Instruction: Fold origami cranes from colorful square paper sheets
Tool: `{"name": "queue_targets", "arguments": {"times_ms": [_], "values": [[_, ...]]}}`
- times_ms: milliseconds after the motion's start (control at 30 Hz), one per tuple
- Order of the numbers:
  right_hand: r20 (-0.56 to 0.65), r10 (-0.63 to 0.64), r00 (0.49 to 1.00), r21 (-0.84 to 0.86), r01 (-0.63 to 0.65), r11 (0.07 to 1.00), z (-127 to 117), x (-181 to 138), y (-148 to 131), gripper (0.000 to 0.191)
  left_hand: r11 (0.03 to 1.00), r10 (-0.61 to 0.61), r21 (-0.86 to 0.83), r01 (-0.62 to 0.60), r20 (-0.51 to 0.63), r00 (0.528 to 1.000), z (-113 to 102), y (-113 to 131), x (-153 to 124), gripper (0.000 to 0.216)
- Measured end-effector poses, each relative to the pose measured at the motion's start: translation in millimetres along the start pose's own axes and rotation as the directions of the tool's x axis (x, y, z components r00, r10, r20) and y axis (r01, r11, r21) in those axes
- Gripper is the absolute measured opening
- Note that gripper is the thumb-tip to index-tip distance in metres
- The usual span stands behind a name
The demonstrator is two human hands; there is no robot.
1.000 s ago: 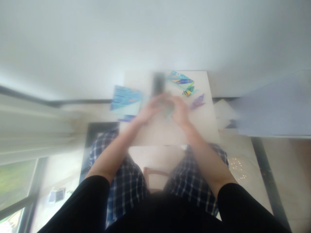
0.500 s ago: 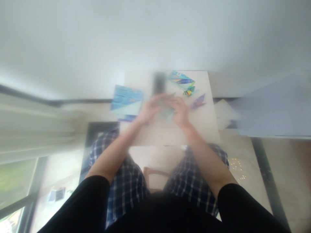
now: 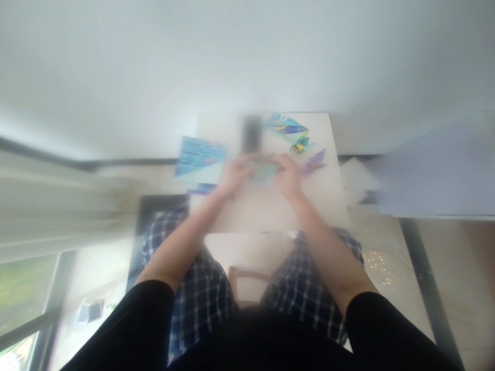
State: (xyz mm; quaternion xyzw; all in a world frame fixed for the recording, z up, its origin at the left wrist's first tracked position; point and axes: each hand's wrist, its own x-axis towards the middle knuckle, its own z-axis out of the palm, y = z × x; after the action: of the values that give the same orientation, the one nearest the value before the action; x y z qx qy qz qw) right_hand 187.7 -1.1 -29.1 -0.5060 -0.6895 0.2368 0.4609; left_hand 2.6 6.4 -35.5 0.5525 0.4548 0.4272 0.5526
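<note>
Between my two hands is a small pale green piece of paper (image 3: 263, 173), blurred, its folds too hazy to make out. My left hand (image 3: 235, 173) grips its left side with the fingers closed on it. On the other side, my right hand (image 3: 286, 174) pinches the right edge, thumb and fingers curled. Left of my left hand lie blue patterned paper sheets (image 3: 199, 157), overhanging the table's left edge. A purple folded paper figure (image 3: 315, 162) rests just right of my right hand.
Beyond my hands, a dark rectangular object (image 3: 252, 133) sits on the white table (image 3: 266, 214). A blue folded paper (image 3: 288, 126) and a small green-and-yellow paper figure (image 3: 299, 146) lie at the back right. A wall rises behind.
The green paper has turned between my hands and now lies wider and flatter. My right fingers have shifted along its edge; my left hand has moved slightly down.
</note>
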Motion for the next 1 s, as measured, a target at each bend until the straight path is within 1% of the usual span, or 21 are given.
{"name": "queue_targets", "arguments": {"times_ms": [67,133,167,267,333,400,467,533,600,733,800,867,933,1000], "values": [[0.059,-0.054,0.997,-0.001,0.054,0.999,-0.2,0.3,-0.7,0.022,0.999,0.039,-0.007,-0.039,0.002,0.999,-0.8,0.0,0.2,0.053],[0.095,-0.091,0.991,0.031,0.088,0.996,-0.6,0.4,-2.2,0.026,0.997,0.073,-0.038,-0.072,0.029,0.997,-0.7,-1.2,0.2,0.053],[0.095,-0.095,0.991,0.045,0.091,0.995,-1.2,0.5,-2.9,0.027,0.996,0.068,-0.064,-0.065,0.049,0.996,-0.3,-1.9,0.0,0.054],[0.094,-0.075,0.993,0.049,0.07,0.996,-4.2,1.4,-3.9,0.026,0.987,0.006,-0.159,0.012,0.109,0.994,0.9,-2.9,-1.1,0.058],[0.106,-0.078,0.991,0.053,0.073,0.996,-5.5,1.8,-2.9,0.026,0.981,-0.015,-0.193,0.039,0.124,0.992,1.5,-2.3,-1.9,0.059],[0.112,-0.106,0.988,0.066,0.099,0.993,-4.7,1.5,-0.6,0.027,0.983,-0.026,-0.18,0.044,0.104,0.994,1.6,-1.4,-2.3,0.057],[0.124,-0.141,0.982,0.071,0.133,0.989,-1.9,0.4,2.3,0.03,0.99,-0.029,-0.135,0.036,0.053,0.998,1.5,-1.1,-2.0,0.054],[0.133,-0.165,0.977,0.05,0.16,0.986,1.4,-1.0,4.9,0.031,0.997,0.0,-0.08,-0.001,-0.001,1.0,1.4,-2.0,-1.3,0.05],[0.11,-0.17,0.979,0.011,0.17,0.985,3.8,-2.3,6.5,0.029,0.998,0.046,-0.037,-0.047,-0.034,0.998,1.4,-3.9,-0.5,0.048],[0.054,-0.159,0.986,-0.049,0.162,0.986,4.0,-3.5,6.3,0.024,0.999,0.054,-0.007,-0.054,-0.007,0.999,1.4,-6.4,0.2,0.043],[0.058,-0.14,0.988,-0.055,0.143,0.988,2.9,-3.4,4.8,0.024,0.997,0.071,0.016,-0.071,0.013,0.997,1.2,-6.3,0.4,0.041],[0.075,-0.103,0.992,-0.05,0.107,0.993,1.8,-3.0,3.2,0.023,0.994,0.104,0.044,-0.104,0.01,0.995,0.8,-6.0,1.1,0.04],[0.082,-0.05,0.995,-0.042,0.054,0.998,0.9,-2.1,2.7,0.023,0.992,0.114,0.058,-0.112,-0.031,0.993,0.5,-5.9,2.2,0.039],[0.067,0.023,0.997,-0.03,-0.021,0.999,0.9,-0.8,4.2,0.026,0.995,0.09,0.059,-0.084,-0.109,0.99,0.3,-5.2,3.6,0.04]]}}
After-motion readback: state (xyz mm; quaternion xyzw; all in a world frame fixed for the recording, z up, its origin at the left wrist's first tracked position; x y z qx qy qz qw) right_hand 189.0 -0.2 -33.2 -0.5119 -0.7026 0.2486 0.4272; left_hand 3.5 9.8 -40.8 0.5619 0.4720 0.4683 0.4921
